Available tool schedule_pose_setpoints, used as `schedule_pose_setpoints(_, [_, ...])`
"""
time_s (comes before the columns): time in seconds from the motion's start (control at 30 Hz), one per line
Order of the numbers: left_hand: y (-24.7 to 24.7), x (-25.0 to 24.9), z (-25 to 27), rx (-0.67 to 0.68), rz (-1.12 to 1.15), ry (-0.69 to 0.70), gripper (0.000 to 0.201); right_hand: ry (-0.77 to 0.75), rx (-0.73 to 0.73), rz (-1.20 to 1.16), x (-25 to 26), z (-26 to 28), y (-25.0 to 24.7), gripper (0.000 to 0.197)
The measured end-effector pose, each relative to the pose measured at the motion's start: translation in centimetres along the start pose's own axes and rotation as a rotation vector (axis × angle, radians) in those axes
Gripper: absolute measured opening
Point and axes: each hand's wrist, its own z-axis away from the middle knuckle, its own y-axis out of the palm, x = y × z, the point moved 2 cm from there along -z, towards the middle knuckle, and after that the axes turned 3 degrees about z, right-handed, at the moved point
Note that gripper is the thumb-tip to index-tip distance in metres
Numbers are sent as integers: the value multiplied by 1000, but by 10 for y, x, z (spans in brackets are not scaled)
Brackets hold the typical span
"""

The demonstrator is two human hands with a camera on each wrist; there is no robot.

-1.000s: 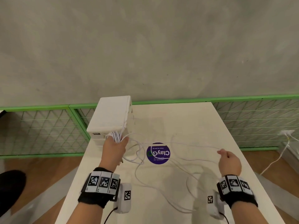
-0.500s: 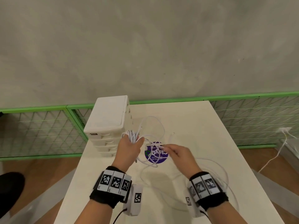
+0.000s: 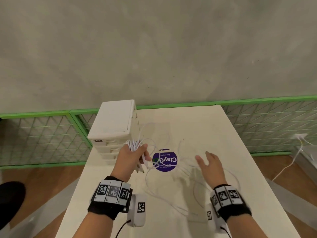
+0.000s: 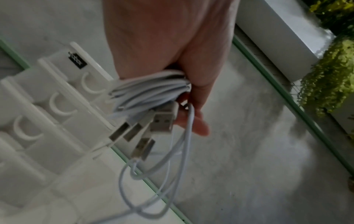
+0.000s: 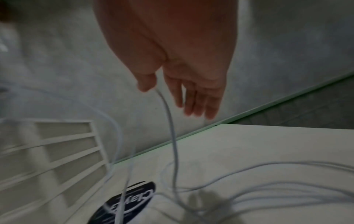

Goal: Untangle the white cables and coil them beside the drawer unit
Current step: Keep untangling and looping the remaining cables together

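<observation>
Head view: left hand (image 3: 131, 156) raised just in front of the drawer unit (image 3: 115, 124), fingers curled round a bundle of white cables (image 3: 135, 145). Left wrist view shows the same bundle (image 4: 151, 89) wrapped in the fist, four USB plugs (image 4: 161, 122) sticking out below it, one strand looping down. Drawer unit stands at the table's (image 3: 214, 127) far left corner; drawer fronts with curved pulls (image 4: 59, 106) look shut, contents not visible. Loose cable (image 3: 171, 200) lies in slack loops across the tabletop, over a round purple sticker (image 3: 165, 160) and toward the near edge. Right hand (image 3: 211, 166) hovers above the table right of the sticker, fingers straight and slightly spread. Right wrist view: one strand (image 5: 169, 121) hangs from beside the thumb; whether thumb pins it or it only drapes, can't tell, blurred. Table's near edge cut off by the frame. Green-framed mesh fence (image 3: 42, 134) behind the table, concrete wall beyond. Another white lead (image 3: 291, 162) on the floor at right.
</observation>
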Motion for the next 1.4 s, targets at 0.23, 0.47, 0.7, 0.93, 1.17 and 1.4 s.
schedule_pose_setpoints(0.23, [18,-13,12,72,231,31,17,-280,453,-324,72,37,40,55])
schedule_pose_setpoints(0.47, [-6,-13,2,87,90,96,14,-243,204,-551,73,36,35,19])
schedule_pose_setpoints(0.7, [-45,-10,-10,76,-140,85,42,49,-125,-714,32,12,-13,26])
schedule_pose_setpoints(0.93, [-27,-9,-4,126,-333,78,45,158,-72,-161,27,23,-3,71])
schedule_pose_setpoints(1.17, [7,-16,16,386,-427,158,40,-656,235,98,122,76,0,92])
schedule_pose_setpoints(1.4, [17,-26,27,508,-383,73,41,-795,22,298,126,45,-13,31])
